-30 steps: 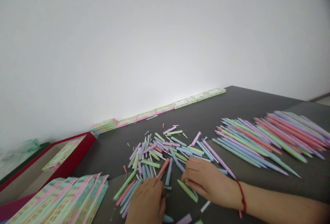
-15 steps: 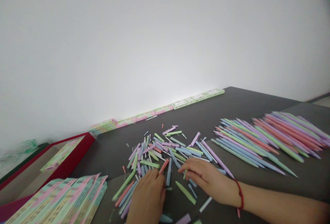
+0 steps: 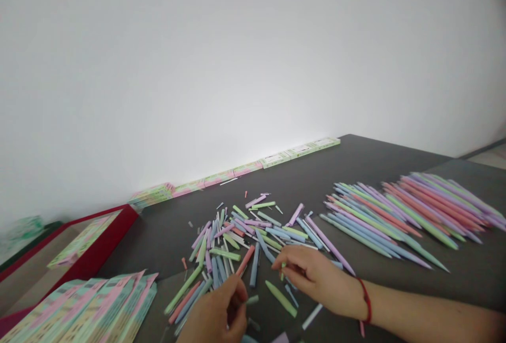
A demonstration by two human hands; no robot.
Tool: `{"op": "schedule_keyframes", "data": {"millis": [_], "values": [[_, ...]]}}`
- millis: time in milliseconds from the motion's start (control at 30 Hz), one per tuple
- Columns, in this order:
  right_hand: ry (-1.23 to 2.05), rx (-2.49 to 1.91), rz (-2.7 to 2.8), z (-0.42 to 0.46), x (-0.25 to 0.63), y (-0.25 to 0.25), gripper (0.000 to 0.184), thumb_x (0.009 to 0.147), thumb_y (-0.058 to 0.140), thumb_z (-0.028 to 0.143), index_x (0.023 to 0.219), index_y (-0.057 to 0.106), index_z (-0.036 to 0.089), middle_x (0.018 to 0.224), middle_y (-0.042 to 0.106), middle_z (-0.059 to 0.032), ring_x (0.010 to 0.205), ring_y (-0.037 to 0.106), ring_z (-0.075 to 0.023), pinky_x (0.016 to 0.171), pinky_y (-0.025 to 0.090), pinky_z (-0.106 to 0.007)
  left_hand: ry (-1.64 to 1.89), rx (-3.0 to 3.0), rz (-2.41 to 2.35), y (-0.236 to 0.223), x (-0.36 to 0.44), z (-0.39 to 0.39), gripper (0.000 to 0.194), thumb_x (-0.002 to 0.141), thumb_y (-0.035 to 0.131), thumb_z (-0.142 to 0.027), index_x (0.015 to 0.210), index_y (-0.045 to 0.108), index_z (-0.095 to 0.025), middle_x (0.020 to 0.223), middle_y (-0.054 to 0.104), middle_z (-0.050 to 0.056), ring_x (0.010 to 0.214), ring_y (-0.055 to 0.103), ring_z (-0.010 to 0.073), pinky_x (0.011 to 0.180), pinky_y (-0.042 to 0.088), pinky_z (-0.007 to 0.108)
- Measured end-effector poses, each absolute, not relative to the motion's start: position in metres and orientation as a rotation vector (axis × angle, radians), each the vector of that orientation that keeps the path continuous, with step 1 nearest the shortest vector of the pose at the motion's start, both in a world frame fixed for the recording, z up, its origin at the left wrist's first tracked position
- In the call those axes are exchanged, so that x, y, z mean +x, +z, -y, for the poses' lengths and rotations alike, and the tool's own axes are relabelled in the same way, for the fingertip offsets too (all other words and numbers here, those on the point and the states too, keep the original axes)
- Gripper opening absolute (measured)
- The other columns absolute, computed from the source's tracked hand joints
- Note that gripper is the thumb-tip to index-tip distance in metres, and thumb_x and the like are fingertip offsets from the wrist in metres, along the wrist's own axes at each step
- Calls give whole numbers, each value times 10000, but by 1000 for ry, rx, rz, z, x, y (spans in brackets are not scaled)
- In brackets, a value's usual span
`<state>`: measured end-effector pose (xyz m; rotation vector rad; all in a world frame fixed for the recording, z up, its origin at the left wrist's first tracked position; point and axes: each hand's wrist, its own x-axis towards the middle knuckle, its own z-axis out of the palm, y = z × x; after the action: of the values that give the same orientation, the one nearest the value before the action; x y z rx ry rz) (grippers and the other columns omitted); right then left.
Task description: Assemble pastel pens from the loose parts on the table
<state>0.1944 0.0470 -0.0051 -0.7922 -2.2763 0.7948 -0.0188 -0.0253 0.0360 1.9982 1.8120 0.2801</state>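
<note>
My left hand (image 3: 219, 309) is closed at the near edge of a heap of pastel pen parts (image 3: 225, 253). A short pale-green pen part (image 3: 252, 299) juts out beside its curled fingers. To the right, my right hand (image 3: 318, 280), with a red cord on the wrist, pinches a small green pen piece (image 3: 283, 269) between thumb and fingers. Between and just below the hands lies a loose green pen barrel (image 3: 280, 298). A long purple pen (image 3: 330, 244) rests behind my right hand. The left fingertips are partly hidden.
Rows of pastel pens (image 3: 379, 222) lie on the dark table (image 3: 308, 185) at the right. Stacked printed cartons (image 3: 90, 306) stand near left, beside a red-rimmed box (image 3: 114, 237). Flat boxes (image 3: 276, 159) line the white wall.
My left hand has drawn back toward me and turned, with its thumb and curled fingers now showing. My right hand stays nearly in place, pinching the small piece. The view has shifted slightly.
</note>
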Motion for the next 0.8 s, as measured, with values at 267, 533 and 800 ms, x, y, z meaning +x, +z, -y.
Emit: {"op": "schedule_keyframes", "data": {"millis": [267, 533, 800], "values": [[545, -683, 2474, -34, 194, 10, 213, 845, 513, 195, 1045, 584, 191, 946, 603, -70, 915, 526, -200, 840, 387, -336, 565, 1597, -1527, 34, -17, 29, 70, 756, 434, -155, 733, 483, -200, 597, 595, -40, 504, 499, 90, 482, 349, 199], [927, -774, 2327, -10, 187, 16, 122, 764, 613, 180, 876, 567, 197, 799, 596, 18, 700, 526, -111, 644, 390, -196, 573, 1458, -1380, 33, -6, 31, 92, 795, 434, -201, 862, 496, -189, 713, 615, -7, 577, 527, 104, 523, 391, 208], [1259, -858, 2040, -17, 182, 4, 109, 750, 559, 132, 844, 563, 188, 701, 578, 27, 616, 501, -103, 558, 377, -195, 165, 2066, -1784, 44, -20, 30, 198, 653, 510, -70, 774, 592, -204, 919, 604, 38, 898, 546, 196, 792, 398, 302]]}}
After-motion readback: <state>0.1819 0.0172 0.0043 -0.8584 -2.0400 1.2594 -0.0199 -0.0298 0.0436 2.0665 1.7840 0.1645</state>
